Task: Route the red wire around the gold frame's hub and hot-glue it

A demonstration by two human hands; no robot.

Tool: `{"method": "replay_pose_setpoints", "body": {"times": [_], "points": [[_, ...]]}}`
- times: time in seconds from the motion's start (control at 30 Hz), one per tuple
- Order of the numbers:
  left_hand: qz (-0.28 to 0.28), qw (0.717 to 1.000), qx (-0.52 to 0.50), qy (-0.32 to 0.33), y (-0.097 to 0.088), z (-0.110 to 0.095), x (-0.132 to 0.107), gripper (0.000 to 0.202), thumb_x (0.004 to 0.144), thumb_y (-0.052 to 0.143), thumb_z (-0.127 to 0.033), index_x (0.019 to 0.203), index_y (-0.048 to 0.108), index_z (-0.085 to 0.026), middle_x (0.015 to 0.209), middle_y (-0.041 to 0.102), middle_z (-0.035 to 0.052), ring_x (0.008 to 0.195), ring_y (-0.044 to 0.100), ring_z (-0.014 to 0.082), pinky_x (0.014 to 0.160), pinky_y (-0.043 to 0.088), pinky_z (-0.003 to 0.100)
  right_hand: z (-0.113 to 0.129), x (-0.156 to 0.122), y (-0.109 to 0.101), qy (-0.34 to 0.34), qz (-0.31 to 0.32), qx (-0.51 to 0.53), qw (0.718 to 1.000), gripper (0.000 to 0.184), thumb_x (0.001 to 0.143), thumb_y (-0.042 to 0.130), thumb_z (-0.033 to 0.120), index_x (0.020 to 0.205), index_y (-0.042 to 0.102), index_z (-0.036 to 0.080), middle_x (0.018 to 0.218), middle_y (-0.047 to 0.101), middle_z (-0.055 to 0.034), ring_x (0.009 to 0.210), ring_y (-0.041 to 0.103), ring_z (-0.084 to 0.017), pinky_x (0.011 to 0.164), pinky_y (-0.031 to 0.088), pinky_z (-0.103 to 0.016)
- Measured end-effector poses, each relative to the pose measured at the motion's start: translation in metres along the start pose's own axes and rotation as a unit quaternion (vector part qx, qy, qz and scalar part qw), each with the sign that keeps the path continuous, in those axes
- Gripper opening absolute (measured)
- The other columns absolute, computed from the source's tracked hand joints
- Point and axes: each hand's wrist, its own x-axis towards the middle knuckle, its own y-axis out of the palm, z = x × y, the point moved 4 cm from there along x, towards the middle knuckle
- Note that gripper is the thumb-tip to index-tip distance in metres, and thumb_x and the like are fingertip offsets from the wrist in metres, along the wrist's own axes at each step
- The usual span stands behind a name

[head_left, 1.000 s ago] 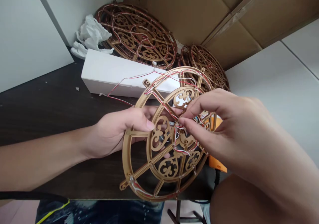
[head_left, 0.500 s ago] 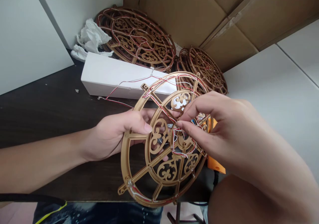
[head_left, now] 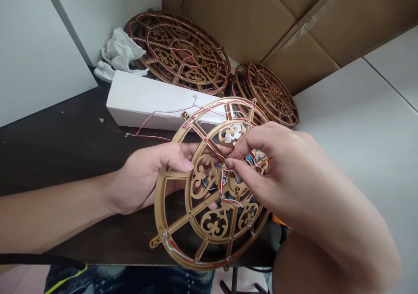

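Note:
A round gold-coloured openwork frame with scroll ornaments is held tilted above the dark table. My left hand grips its left side, thumb on the near face and the other fingers behind, partly seen through the gaps. My right hand pinches red and white wires against a spoke close to the hub, thumb and forefinger together. The wires run in channels along the rim and spokes and loop round the hub. Loose wire ends with small tips stick out at the upper left.
Behind the frame lies a long white box. Stacks of similar wired frames, large and smaller, lean at the back before brown cardboard. Crumpled white tissue sits left of them. An orange object is mostly hidden behind my right hand.
The frame and both hands have shifted slightly left. My right fingers still pinch the wires near the hub. The orange object is more hidden now.

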Motion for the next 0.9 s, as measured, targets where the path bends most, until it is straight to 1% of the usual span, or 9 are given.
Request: {"method": "replay_pose_setpoints", "body": {"times": [0.1,0.27,0.33,0.5,0.63,0.7,0.77,0.83,0.9], "points": [[-0.004,1.000,0.002,-0.007,-0.0010,0.0022,0.0000,0.062,0.081,0.052,-0.020,0.141,0.053,-0.008,0.115,0.073,0.0146,0.105,0.071,0.0315,0.082,0.059,0.039,0.0006,0.0013,0.0011,0.004,0.004,-0.008,1.000,0.012,0.083,0.062,0.017,0.079,0.071,0.024,0.077,0.069,-0.0009,0.068,0.055,-0.017,0.062,0.040,-0.033],[-0.003,1.000,0.014,-0.001,-0.0006,0.0016,0.0009,0.066,0.078,0.051,-0.021,0.142,0.051,-0.006,0.115,0.073,0.0149,0.106,0.070,0.0322,0.083,0.059,0.040,0.0018,0.0029,0.0024,0.013,0.016,-0.038,0.999,0.015,0.083,0.062,0.021,0.068,0.062,0.024,0.068,0.063,0.0007,0.058,0.048,-0.016,0.055,0.034,-0.033],[0.000,1.000,0.016,-0.004,0.0001,0.0012,0.0015,0.066,0.078,0.051,-0.021,0.142,0.051,-0.006,0.115,0.073,0.0151,0.107,0.070,0.0327,0.085,0.059,0.042,0.0027,0.0032,0.0022,0.012,0.013,-0.035,0.999,0.014,0.083,0.060,0.020,0.069,0.062,0.024,0.071,0.064,-0.0003,0.061,0.052,-0.017,0.057,0.036,-0.034],[0.015,1.000,0.003,-0.003,0.0021,0.0005,0.0014,0.062,0.080,0.049,-0.020,0.140,0.053,-0.006,0.117,0.073,0.0156,0.109,0.069,0.0330,0.093,0.057,0.047,0.0014,0.0062,0.0042,0.015,0.016,-0.033,0.999,0.011,0.084,0.059,0.022,0.075,0.066,0.025,0.083,0.070,-0.0038,0.075,0.064,-0.023,0.069,0.043,-0.039],[0.026,1.000,-0.002,-0.001,0.0041,-0.0001,0.0015,0.059,0.082,0.046,-0.018,0.138,0.056,-0.005,0.118,0.073,0.0157,0.110,0.069,0.0328,0.095,0.056,0.048,-0.0020,0.0093,0.0070,-0.005,0.022,-0.044,0.999,0.010,0.082,0.060,0.023,0.074,0.066,0.025,0.080,0.069,-0.0056,0.078,0.065,-0.026,0.068,0.041,-0.039],[0.031,1.000,-0.002,0.002,0.0045,-0.0004,0.0015,0.058,0.082,0.046,-0.018,0.137,0.058,-0.005,0.118,0.073,0.0154,0.111,0.069,0.0328,0.096,0.057,0.048,-0.0030,0.0100,0.0068,-0.011,0.020,-0.051,0.998,0.008,0.081,0.060,0.023,0.074,0.065,0.024,0.078,0.068,-0.0055,0.075,0.063,-0.024,0.066,0.041,-0.037],[0.035,0.999,-0.002,0.001,0.0043,-0.0005,0.0011,0.058,0.082,0.046,-0.018,0.137,0.059,-0.005,0.118,0.074,0.0145,0.111,0.069,0.0325,0.095,0.057,0.047,-0.0026,0.0100,0.0056,-0.007,0.022,-0.062,0.998,0.008,0.080,0.059,0.020,0.074,0.063,0.024,0.075,0.066,-0.0038,0.067,0.059,-0.021,0.063,0.039,-0.036],[0.034,0.999,-0.008,-0.003,0.0034,-0.0005,0.0003,0.058,0.082,0.046,-0.017,0.137,0.060,-0.007,0.118,0.074,0.0128,0.112,0.070,0.0317,0.092,0.059,0.044,-0.0010,0.0092,0.0044,0.005,0.030,-0.074,0.997,0.011,0.080,0.059,0.020,0.069,0.059,0.023,0.067,0.061,-0.0012,0.057,0.051,-0.016,0.057,0.035,-0.034],[0.029,0.999,-0.015,-0.006,0.0026,-0.0006,-0.0005,0.057,0.082,0.046,-0.015,0.137,0.061,-0.008,0.118,0.075,0.0112,0.112,0.070,0.0303,0.091,0.059,0.041,0.0011,0.0080,0.0037,0.016,0.034,-0.084,0.996,0.019,0.082,0.060,0.022,0.064,0.054,0.023,0.062,0.057,0.0004,0.051,0.043,-0.014,0.053,0.032,-0.032]]}}
